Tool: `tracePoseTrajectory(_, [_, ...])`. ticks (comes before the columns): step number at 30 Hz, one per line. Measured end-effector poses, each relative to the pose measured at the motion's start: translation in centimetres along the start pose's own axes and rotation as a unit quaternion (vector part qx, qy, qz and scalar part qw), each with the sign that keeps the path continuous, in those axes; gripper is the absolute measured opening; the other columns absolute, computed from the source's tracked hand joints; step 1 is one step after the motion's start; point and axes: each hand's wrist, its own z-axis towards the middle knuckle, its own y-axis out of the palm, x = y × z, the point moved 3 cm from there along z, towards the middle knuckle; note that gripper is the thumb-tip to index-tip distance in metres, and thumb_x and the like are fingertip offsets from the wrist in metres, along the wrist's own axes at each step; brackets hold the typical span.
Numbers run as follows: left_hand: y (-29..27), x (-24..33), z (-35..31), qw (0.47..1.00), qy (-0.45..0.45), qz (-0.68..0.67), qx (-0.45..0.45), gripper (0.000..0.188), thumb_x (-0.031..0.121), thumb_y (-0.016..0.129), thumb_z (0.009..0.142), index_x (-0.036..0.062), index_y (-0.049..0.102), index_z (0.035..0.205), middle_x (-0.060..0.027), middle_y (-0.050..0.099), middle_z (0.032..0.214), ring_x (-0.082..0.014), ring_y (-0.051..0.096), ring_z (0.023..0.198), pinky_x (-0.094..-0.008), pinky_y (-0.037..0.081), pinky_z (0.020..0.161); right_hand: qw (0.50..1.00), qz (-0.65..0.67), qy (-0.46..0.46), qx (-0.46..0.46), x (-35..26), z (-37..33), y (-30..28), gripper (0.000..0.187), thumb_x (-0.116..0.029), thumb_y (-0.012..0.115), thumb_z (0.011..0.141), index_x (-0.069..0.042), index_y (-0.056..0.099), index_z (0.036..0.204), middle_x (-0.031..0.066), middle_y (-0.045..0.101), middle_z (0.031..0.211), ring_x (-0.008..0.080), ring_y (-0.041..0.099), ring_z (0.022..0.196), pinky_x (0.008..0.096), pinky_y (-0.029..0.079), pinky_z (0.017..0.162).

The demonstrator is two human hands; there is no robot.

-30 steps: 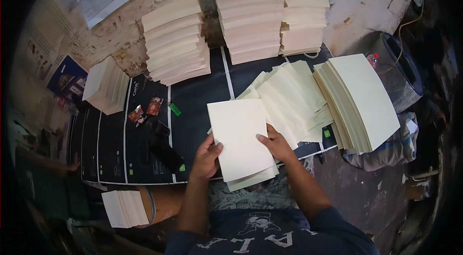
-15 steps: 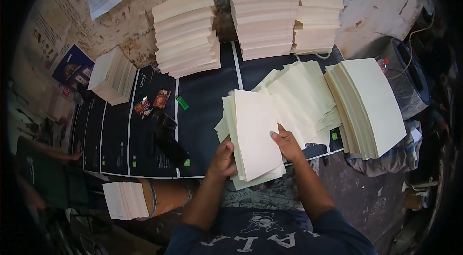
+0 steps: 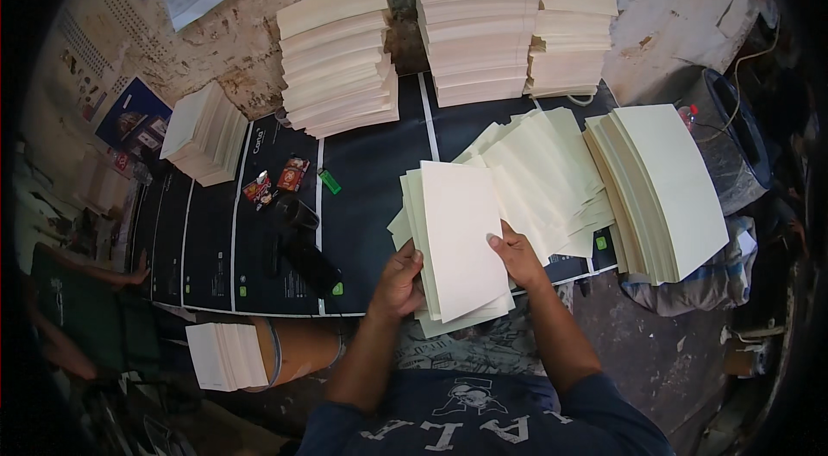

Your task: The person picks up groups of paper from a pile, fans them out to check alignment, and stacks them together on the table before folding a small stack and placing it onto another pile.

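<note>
Between my two hands is a sheaf of cream paper sheets (image 3: 461,240), standing tilted over the table's near edge. My left hand (image 3: 399,282) grips its left side, with the thumb against the edge. On the right side my right hand (image 3: 520,257) holds it, thumb on the front sheet and fingers behind. Beneath and beyond the sheaf, loose cream sheets (image 3: 543,171) lie fanned across the table. A thick stack of folded cream sheets (image 3: 668,188) rests at the table's right end.
Tall paper stacks (image 3: 479,25) line the wall, with another stack (image 3: 339,59) left of them. A small stack (image 3: 204,135), red packets (image 3: 291,174), a green lighter (image 3: 329,181) and dark objects (image 3: 310,266) sit on the black table (image 3: 371,163). A co-worker's arm (image 3: 112,275) shows at left.
My hands and the sheaf stay nearly in place. The left fingers and thumb have shifted slightly at the sheaf's edge. The whole view has moved a little.
</note>
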Motion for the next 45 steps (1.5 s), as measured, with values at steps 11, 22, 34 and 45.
tracePoseTrajectory(11, [-2.7,16.0,-10.1,0.892,0.256,0.342,0.148,0.039,0.003,0.051,0.090,-0.0029,0.045,0.129,-0.0210,0.060,0.120,-0.0306,0.065,0.104,-0.0451,0.056,0.087,0.999,-0.047,0.013,0.023,0.0,0.2,0.0,0.046,-0.020,0.061,0.095,0.003,0.051,0.133,0.0092,0.059,0.126,0.0149,0.054,0.113,0.0292,0.042,0.097])
tracePoseTrajectory(22, [-0.5,5.0,-2.0,0.975,0.068,0.197,0.070,0.045,0.007,0.055,0.094,-0.0006,0.042,0.137,-0.0103,0.060,0.122,-0.0155,0.060,0.106,-0.0316,0.048,0.092,0.998,-0.057,0.034,-0.015,0.4,0.4,-0.6,0.040,-0.023,0.053,0.099,0.006,0.056,0.125,0.0081,0.047,0.141,0.0184,0.049,0.121,0.0293,0.038,0.102])
tracePoseTrajectory(34, [-4.5,9.0,-6.1,0.924,0.091,0.329,0.175,0.034,0.008,0.051,0.095,-0.0013,0.049,0.128,-0.0126,0.062,0.115,-0.0194,0.063,0.098,-0.0330,0.053,0.085,0.998,-0.022,0.057,0.004,-0.4,0.3,0.2,0.047,-0.027,0.057,0.097,0.004,0.050,0.131,0.0145,0.060,0.124,0.0193,0.056,0.113,0.0313,0.042,0.098])
tracePoseTrajectory(45, [-0.6,4.0,-2.2,0.961,0.028,0.250,0.118,0.037,0.006,0.050,0.095,-0.0023,0.047,0.130,-0.0117,0.062,0.116,-0.0178,0.062,0.103,-0.0326,0.050,0.091,0.990,-0.105,-0.093,-0.006,0.9,-0.1,1.0,0.040,-0.023,0.061,0.094,0.004,0.057,0.124,0.0159,0.042,0.143,0.0237,0.043,0.130,0.0331,0.034,0.107])
